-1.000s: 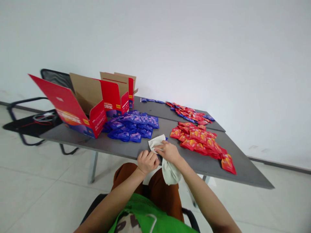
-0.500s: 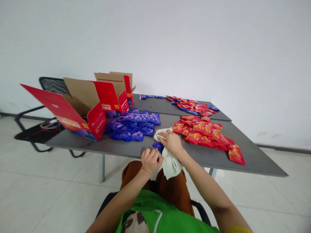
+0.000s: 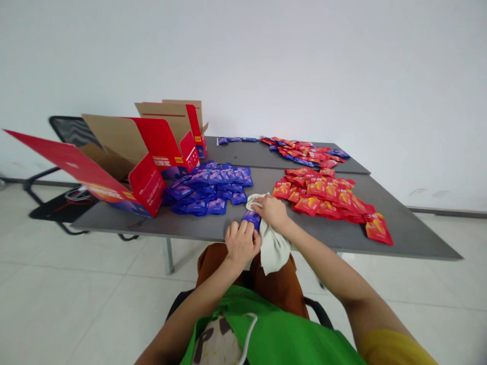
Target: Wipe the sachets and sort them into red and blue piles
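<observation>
Left hand: I've got it on my feed at the front edge of the table, fingers curled in narrow over the near end of a blue sachet, holding it down, it seems; I can't see the thumb's grip.
Right hand: and this one is closed on a cloth, fingers bent into a bunched fold right against the sachet.
Sachet: flat on the table between both hands, near the edge, partly covered by fingers and cloth.
Progress: one sachet in hand, mid-wipe by my reading – whether its face is finished I can't tell from here.
Piles: blue pile to the left, red pile to the right, both sorted by colour; beyond them a mixed pile, red and blue together, looks like work left over. Which ones are wiped, I couldn't say.
Boxes: three stand open on the left, the nearest box with flaps up; nothing shows that they've been filled – their floors are hidden from me.
Cloth feel: pale, soft, limp, its tail drooping over the edge toward the lap.
Sachet feel: glossy film, squarish, a bit plump, crimped-looking; in the piles they overlap like shingles.
Box feel: stiff card, printed red outside, plain brown inside, straight-sided.
Table feel: matt dark grey, flat.
</observation>
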A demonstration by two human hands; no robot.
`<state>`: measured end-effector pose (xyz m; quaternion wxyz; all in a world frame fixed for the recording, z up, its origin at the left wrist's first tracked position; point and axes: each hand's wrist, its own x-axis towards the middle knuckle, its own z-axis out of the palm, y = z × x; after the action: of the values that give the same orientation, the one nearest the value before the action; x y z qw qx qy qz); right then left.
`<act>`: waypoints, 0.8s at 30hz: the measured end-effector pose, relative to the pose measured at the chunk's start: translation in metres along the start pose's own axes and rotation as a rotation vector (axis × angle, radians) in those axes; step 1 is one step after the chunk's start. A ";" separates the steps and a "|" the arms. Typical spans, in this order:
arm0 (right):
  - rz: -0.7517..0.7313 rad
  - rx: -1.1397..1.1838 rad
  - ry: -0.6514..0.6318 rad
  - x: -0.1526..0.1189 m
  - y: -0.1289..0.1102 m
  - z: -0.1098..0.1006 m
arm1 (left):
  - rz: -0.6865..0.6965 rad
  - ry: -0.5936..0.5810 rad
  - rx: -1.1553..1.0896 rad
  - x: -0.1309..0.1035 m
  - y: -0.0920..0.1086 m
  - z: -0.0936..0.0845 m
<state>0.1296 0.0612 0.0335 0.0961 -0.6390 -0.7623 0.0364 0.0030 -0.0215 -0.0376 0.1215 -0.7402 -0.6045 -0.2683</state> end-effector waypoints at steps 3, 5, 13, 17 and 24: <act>0.144 -0.013 0.012 0.009 0.009 -0.019 | -0.105 -0.020 -0.028 0.005 0.005 -0.011; 0.158 0.018 0.092 0.006 0.013 -0.036 | -0.177 0.010 -0.042 0.010 0.009 -0.016; -0.102 0.399 0.570 -0.055 0.012 -0.089 | -0.019 -0.166 -0.064 0.037 0.009 -0.017; -0.225 0.538 0.660 -0.078 0.010 -0.080 | -0.168 -0.187 -0.220 0.048 -0.003 -0.020; -0.364 0.482 0.474 -0.078 0.001 -0.028 | -0.772 -0.553 -1.388 0.069 -0.024 -0.030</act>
<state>0.1494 -0.0171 0.0532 0.4221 -0.4430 -0.7894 0.0484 -0.0191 0.0265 0.0214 -0.6142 -0.4273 -0.5210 -0.4108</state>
